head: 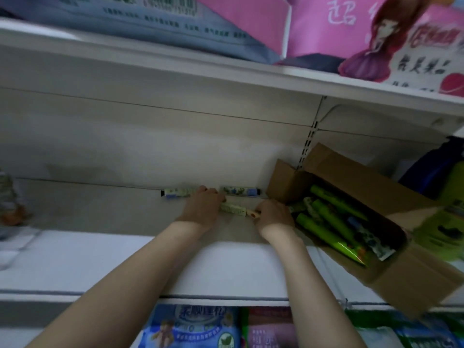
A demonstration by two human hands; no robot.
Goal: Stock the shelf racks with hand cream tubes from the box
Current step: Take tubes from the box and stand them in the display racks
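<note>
Two bare forearms reach up from the bottom edge, over blue and pink packets (190, 327) on the rack below, onto the white shelf (100, 259). The right hand (273, 217) has its fingers curled round the brown cap end of a pale hand cream tube (233, 209), which lies flat on the shelf between both hands. The left hand (200, 209) covers the tube's other end with bent fingers; whether it grips the tube cannot be told.

Behind the hands, against the back panel, two more tubes lie end to end, one on the left (177, 192) and one on the right (241, 190). The left fingertips are close to the gap between them.

Just right of the right hand sits an open cardboard box (391, 280) – tilted, its flaps up – holding green tubes (326, 232) piled loosely. Blue and green goods (442, 177) crowd the shelf beyond the box, and pink and blue packs (313, 28) sit on the shelf overhead.
</note>
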